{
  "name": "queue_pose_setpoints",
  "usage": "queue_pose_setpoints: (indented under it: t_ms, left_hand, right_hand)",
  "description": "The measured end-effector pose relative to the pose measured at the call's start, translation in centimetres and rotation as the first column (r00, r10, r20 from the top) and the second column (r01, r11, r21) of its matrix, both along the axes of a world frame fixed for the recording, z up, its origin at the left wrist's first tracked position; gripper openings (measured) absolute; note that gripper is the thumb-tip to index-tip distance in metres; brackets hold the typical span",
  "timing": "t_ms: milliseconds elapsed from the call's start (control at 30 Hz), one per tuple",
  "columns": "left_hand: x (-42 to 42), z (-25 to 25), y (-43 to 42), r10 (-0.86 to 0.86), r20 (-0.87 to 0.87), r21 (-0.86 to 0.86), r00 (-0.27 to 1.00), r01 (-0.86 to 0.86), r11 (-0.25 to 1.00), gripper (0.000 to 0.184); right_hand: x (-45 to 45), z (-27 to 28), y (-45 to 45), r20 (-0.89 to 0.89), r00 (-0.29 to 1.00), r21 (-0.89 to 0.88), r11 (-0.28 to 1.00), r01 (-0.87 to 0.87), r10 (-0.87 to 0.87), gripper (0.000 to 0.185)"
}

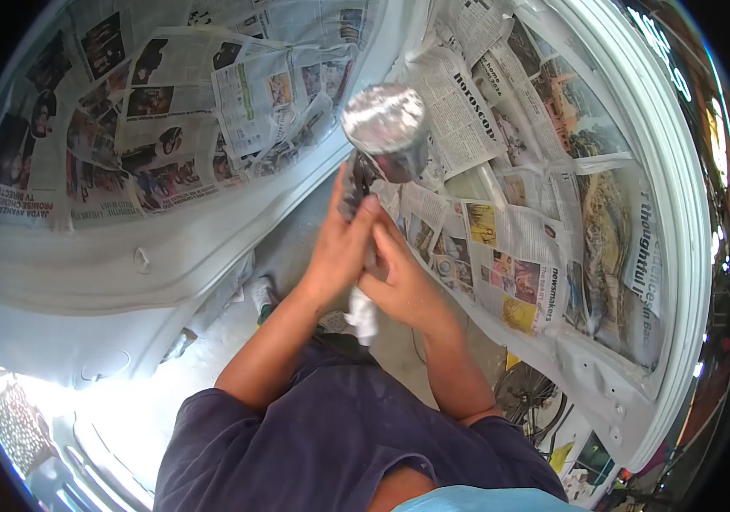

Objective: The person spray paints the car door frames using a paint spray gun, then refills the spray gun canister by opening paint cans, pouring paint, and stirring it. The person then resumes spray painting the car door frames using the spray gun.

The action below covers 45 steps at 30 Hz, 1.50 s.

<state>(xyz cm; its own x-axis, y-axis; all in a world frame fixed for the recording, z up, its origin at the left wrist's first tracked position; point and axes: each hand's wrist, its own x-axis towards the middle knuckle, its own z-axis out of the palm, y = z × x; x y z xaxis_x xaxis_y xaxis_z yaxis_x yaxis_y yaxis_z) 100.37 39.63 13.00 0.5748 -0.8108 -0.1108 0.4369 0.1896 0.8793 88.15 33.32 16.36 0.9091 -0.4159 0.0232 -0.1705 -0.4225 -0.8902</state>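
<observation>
A spray gun [355, 186] with a round, paint-smeared metal cup [385, 128] on top is held out in front of me. My left hand [337, 256] is closed around the gun's body from the left side. Pressed against it from the right, my right hand [403, 286] is closed at the gun's handle, which the fingers mostly hide. A crumpled white cloth [363, 317] hangs below my two hands; I cannot tell which of them holds it.
Newspaper-masked vehicle panels stand close on both sides: a pale panel [66, 273] at left and an open door frame [681, 213] at right. Loose newspaper sheets [519, 256] cover the door. A bicycle wheel [531, 397] stands low at right, above the concrete floor [211, 346].
</observation>
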Motion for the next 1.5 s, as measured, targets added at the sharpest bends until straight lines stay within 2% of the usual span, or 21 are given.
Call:
queue_pose_setpoints:
  t_ms: [33, 67, 167, 200, 233, 300, 333, 367, 400, 467, 533, 600, 800, 933, 1000, 1100, 1167, 1267, 1367, 1433, 1500]
  left_hand:
    - [0.6, 0.1, -0.5, 0.032, -0.065, 0.053, 0.997, -0.029, 0.998, 0.055]
    - [1.2, 0.8, -0.9, 0.041, -0.054, 0.053, 0.998, -0.038, 0.998, 0.055]
    - [4.1, 3.5, -3.1, 0.110, -0.075, 0.005, 0.991, -0.110, 0.994, 0.047]
    - [5.2, 3.9, -4.2, 0.139, -0.055, -0.026, 0.989, -0.141, 0.990, 0.048]
    - [6.6, 4.2, -5.2, 0.163, -0.037, -0.053, 0.986, -0.165, 0.985, 0.049]
    - [9.9, 5.1, -7.1, 0.151, -0.020, -0.054, 0.988, -0.152, 0.987, 0.045]
    - [11.5, 5.8, -7.6, 0.158, 0.057, -0.036, 0.986, -0.157, 0.987, 0.042]
    - [13.2, 6.3, -8.4, 0.164, 0.135, -0.017, 0.977, -0.163, 0.987, 0.039]
    - [14.9, 6.3, -9.3, 0.154, 0.142, -0.011, 0.978, -0.154, 0.988, 0.039]
    - [18.0, 5.7, -11.1, 0.150, 0.109, -0.010, 0.983, -0.150, 0.989, 0.039]
    - [20.0, 4.0, -13.3, 0.136, 0.066, 0.004, 0.989, -0.136, 0.991, 0.037]
    - [21.2, 2.3, -15.5, 0.111, -0.016, 0.037, 0.994, -0.110, 0.993, 0.030]
    - [24.9, -3.1, -21.9, 0.012, -0.127, 0.010, 0.992, -0.010, 1.000, 0.033]
    - [26.5, -4.2, -24.5, -0.027, -0.180, 0.042, 0.983, 0.035, 0.999, 0.036]
    - [27.6, -4.2, -25.2, -0.033, -0.178, 0.037, 0.983, 0.040, 0.999, 0.035]
    - [28.3, -2.5, -25.3, -0.037, -0.187, 0.006, 0.982, 0.039, 0.999, 0.034]
    - [28.6, 0.0, -24.2, -0.015, -0.123, 0.012, 0.992, 0.016, 1.000, 0.032]
    - [29.2, 3.3, -22.3, -0.029, -0.084, -0.074, 0.996, 0.022, 0.997, 0.031]
    - [28.9, 8.6, -18.7, -0.033, -0.044, -0.129, 0.998, 0.027, 0.991, 0.029]
    - [28.6, 12.4, -16.8, 0.057, -0.016, -0.175, 0.998, -0.059, 0.983, 0.026]
    - [28.8, 15.7, -15.1, 0.052, 0.057, -0.271, 0.997, -0.034, 0.962, 0.027]
  right_hand:
    - [-0.2, 0.3, 0.0, 0.042, 0.996, 0.096, 0.992, -0.080, 0.077, 0.087]
    - [-0.5, 1.7, 1.1, 0.009, 1.000, 0.337, 0.941, 0.019, -0.024, 0.091]
    - [-2.5, -5.4, 3.4, 0.140, 0.987, 0.362, 0.932, 0.027, -0.083, 0.083]
    - [-2.6, -6.7, 5.0, 0.059, 0.996, 0.628, 0.778, 0.019, -0.072, 0.078]
    - [-2.6, -8.0, 6.1, -0.019, 0.999, 0.836, 0.548, 0.036, -0.037, 0.073]
    - [-3.2, -14.5, 5.3, -0.149, 0.958, 0.764, 0.644, -0.045, 0.243, 0.046]
    - [-3.7, -16.9, 4.9, -0.142, 0.961, 0.766, 0.641, -0.046, 0.239, 0.046]
    - [-4.3, -18.9, 4.3, -0.253, 0.927, 0.666, 0.745, -0.041, 0.277, 0.034]
    - [-5.1, -20.5, 4.0, -0.366, 0.883, 0.554, 0.831, -0.046, 0.293, 0.026]
    - [-7.9, -22.6, 4.8, -0.567, 0.809, 0.500, 0.845, 0.188, 0.155, 0.025]
    - [-12.0, -27.2, 5.1, -0.748, 0.656, 0.401, 0.855, 0.329, 0.099, 0.030]
    - [-12.8, -25.3, 6.6, -0.694, 0.694, 0.362, 0.740, 0.567, -0.192, 0.030]
    - [-13.1, -22.2, 7.9, -0.652, 0.701, 0.351, 0.705, 0.616, -0.288, 0.028]
    - [-11.3, -21.2, 8.6, -0.642, 0.708, 0.336, 0.722, 0.605, -0.294, 0.029]
    - [-10.2, -20.0, 8.8, -0.675, 0.675, 0.257, 0.762, 0.594, -0.298, 0.028]
    - [-7.4, -16.5, 8.6, -0.681, 0.678, 0.246, 0.785, 0.569, -0.277, 0.029]
    - [-6.7, -16.1, 8.5, -0.672, 0.685, 0.234, 0.797, 0.557, -0.281, 0.031]
    - [-5.7, -15.4, 8.5, -0.653, 0.705, 0.215, 0.824, 0.524, -0.278, 0.035]
    - [-5.4, -15.1, 8.9, -0.648, 0.721, 0.216, 0.850, 0.481, -0.244, 0.036]
    - [-4.6, -15.4, 8.4, -0.622, 0.748, 0.208, 0.873, 0.442, -0.231, 0.036]
    - [-4.2, -15.8, 8.2, -0.617, 0.758, 0.130, 0.923, 0.362, -0.210, 0.036]
